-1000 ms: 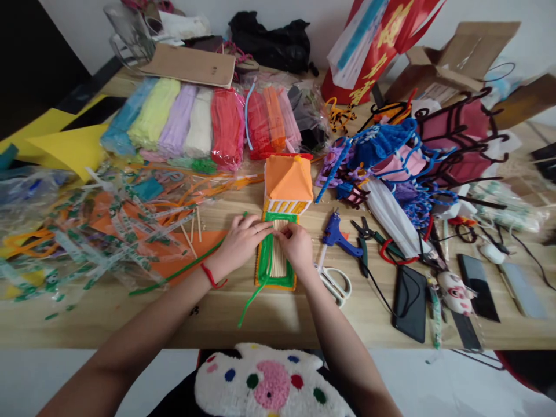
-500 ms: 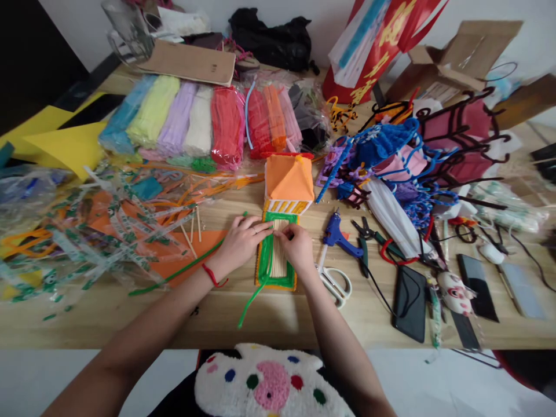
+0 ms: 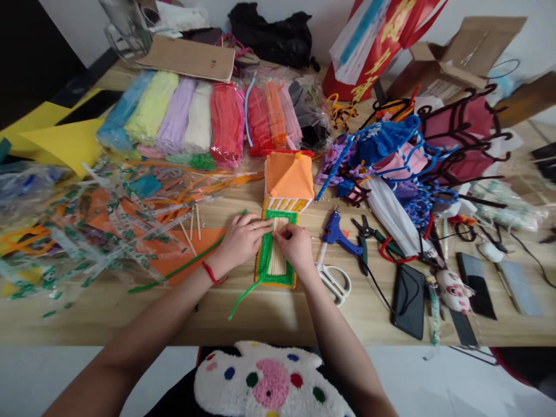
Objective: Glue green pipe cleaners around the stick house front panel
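A small model house [image 3: 289, 179] with an orange roof stands behind a flat base [image 3: 296, 282] edged in orange. On the base, green pipe cleaner [image 3: 263, 263] frames a panel of thin wooden sticks [image 3: 277, 262]; a loose green tail [image 3: 242, 296] runs off the near left corner. My left hand [image 3: 243, 237] rests with extended fingers across the green left border. Over the sticks, my right hand [image 3: 297, 246] is closed in a pinch, its tips at the border's inner edge; what they hold is hidden. Another green pipe cleaner [image 3: 186, 269] passes beneath my left hand.
A blue glue gun [image 3: 336, 234], white-handled scissors [image 3: 336, 284] and pliers [image 3: 364, 255] lie to the right, near a phone [image 3: 408, 301]. Plastic scraps [image 3: 125, 231] cover the left side. Bagged coloured pipe cleaners [image 3: 200, 119] line the back.
The loose green strand that crossed the sticks now lies along the left border, and its tail has swung left and slightly up. Both hands stay nearly in place.
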The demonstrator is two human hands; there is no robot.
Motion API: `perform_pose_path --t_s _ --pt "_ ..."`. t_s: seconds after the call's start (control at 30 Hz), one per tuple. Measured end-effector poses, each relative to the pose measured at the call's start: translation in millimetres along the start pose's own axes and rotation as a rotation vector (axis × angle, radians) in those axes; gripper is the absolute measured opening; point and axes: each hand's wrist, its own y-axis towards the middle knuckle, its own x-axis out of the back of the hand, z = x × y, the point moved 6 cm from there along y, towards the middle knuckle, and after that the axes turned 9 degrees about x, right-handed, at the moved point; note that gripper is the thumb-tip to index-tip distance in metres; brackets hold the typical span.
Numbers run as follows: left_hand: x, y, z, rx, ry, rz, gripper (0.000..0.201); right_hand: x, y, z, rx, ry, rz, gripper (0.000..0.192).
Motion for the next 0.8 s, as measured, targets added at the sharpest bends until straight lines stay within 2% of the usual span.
perform_pose_path --t_s 0.3,0.5,0.8 --pt "2.8 1 -1 0.060 -0.083 -0.072 0.025 -1 3 -1 -0.043 0.032 0.078 0.019" --pt "-0.5 6 6 0.093 -0.242 -0.111 0.018 -1 4 -2 -0.073 0.015 0.119 0.016" --pt "0.2 10 4 0.128 -0.262 -0.121 0.013 -1 -3 -3 -0.049 -0.025 0.080 0.020"
